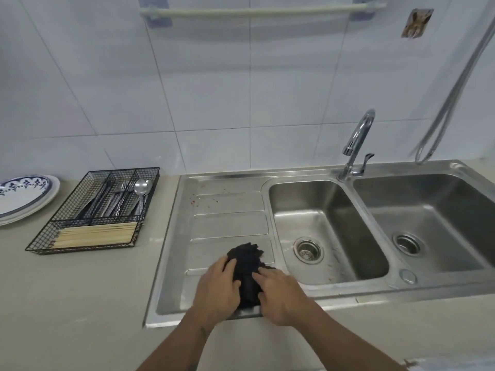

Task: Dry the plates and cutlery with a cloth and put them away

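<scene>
A crumpled dark cloth (247,266) lies on the steel draining board (214,218). My left hand (217,290) and my right hand (278,295) both press and grip it from either side. A stack of plates (24,196) with a blue pattern sits at the far left of the counter. Beside it stands a black wire cutlery tray (93,210) that holds forks, spoons (142,187) and, in its front compartment, wooden chopsticks (96,235).
To the right of the draining board are two steel sink basins (326,226), (428,218) with a chrome tap (357,143) behind them. A hose (455,89) hangs at the right. A towel rail (262,10) is fixed on the tiled wall.
</scene>
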Demonstrator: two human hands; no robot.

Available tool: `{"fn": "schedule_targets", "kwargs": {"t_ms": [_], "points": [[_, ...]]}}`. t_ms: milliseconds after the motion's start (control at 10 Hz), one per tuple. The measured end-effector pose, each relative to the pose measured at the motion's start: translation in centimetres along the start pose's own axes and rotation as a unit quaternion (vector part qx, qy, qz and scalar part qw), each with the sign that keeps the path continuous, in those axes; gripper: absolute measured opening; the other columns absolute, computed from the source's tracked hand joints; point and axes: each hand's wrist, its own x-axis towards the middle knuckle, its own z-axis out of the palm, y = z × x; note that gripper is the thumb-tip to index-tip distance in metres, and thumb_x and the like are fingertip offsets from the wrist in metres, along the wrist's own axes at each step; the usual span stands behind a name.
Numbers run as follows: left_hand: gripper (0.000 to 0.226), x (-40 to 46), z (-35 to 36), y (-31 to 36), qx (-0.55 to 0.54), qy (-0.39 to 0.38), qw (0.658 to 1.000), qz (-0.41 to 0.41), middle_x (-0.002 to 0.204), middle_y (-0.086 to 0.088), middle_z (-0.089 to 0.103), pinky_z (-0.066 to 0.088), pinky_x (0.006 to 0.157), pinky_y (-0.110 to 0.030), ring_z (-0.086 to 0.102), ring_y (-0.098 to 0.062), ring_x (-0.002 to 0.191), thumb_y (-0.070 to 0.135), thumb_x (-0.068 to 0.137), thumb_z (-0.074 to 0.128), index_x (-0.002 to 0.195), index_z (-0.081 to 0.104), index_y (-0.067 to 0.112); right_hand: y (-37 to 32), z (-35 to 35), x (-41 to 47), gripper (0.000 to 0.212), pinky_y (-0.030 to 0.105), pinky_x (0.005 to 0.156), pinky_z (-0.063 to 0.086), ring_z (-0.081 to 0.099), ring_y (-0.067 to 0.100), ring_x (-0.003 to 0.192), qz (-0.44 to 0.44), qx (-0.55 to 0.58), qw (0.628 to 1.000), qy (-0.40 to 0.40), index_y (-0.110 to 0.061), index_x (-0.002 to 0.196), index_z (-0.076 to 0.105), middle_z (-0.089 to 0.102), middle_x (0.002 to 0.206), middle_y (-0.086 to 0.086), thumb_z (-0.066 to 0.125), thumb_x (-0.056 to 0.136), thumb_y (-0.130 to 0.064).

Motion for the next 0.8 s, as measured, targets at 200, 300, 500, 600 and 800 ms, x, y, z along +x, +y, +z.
{"fn": "schedule_targets", "kwargs": {"t_ms": [200, 300, 500, 600, 800], "points": [[0.059, 0.0, 1.5, 1.2, 0.023, -0.043, 0.998, 0.03, 0.168, 0.001, 0.007, 0.01, 0.122, -0.035, 0.012, -0.016, 0.153, 0.041, 0.107, 0.028, 0.16, 0.016, 0.019, 0.8, -0.4, -0.5, 0.051, 0.045, 0.096, 0.028, 0.041, 0.027, 0.121, 0.07, -0.131, 0.989, -0.021, -0.019, 0.129, 0.049, 0.046, 0.134, 0.003, 0.044, 0.084, -0.044], [0.062, 0.1, 1.9, 1.8, 0.057, -0.036, 0.995, 0.067, 0.167, 0.0, 0.011, 0.011, 0.12, -0.035, 0.013, -0.017, 0.152, 0.04, 0.104, 0.036, 0.159, 0.017, 0.019, 1.3, -0.4, -0.4, 0.053, 0.045, 0.101, 0.029, 0.039, 0.026, 0.125, 0.045, -0.107, 0.993, 0.003, -0.014, 0.135, 0.043, 0.045, 0.137, 0.006, 0.043, 0.088, -0.04], [0.072, 0.6, 1.7, 0.0, 0.109, -0.061, 0.986, 0.112, 0.168, 0.0, 0.006, 0.006, 0.122, -0.036, 0.009, -0.02, 0.154, 0.027, 0.096, 0.049, 0.16, 0.016, 0.02, 2.4, 3.0, -0.5, 0.068, 0.04, 0.121, 0.005, -0.006, 0.022, 0.148, -0.022, -0.008, 0.999, -0.025, -0.009, 0.154, 0.003, -0.006, 0.162, 0.007, 0.037, 0.096, -0.021], [0.072, 0.7, 1.0, -0.6, 0.111, -0.081, 0.982, 0.132, 0.168, 0.001, 0.008, 0.007, 0.122, -0.034, 0.011, -0.02, 0.154, 0.02, 0.095, 0.049, 0.159, 0.018, 0.02, 1.1, 2.9, -0.6, 0.071, 0.04, 0.121, 0.005, -0.005, 0.022, 0.148, -0.017, 0.014, 0.999, -0.048, -0.008, 0.154, 0.005, -0.002, 0.162, 0.008, 0.041, 0.093, -0.019], [0.06, 1.4, -2.2, -0.5, 0.089, -0.058, 0.985, 0.133, 0.161, 0.0, 0.031, 0.021, 0.119, -0.034, 0.031, -0.02, 0.145, 0.024, 0.097, 0.046, 0.154, 0.032, 0.017, 0.2, -2.0, 0.6, 0.034, 0.039, 0.092, 0.047, 0.055, 0.027, 0.109, 0.039, 0.053, 0.996, 0.058, -0.016, 0.115, 0.055, 0.056, 0.118, 0.003, 0.045, 0.083, -0.02]]}}
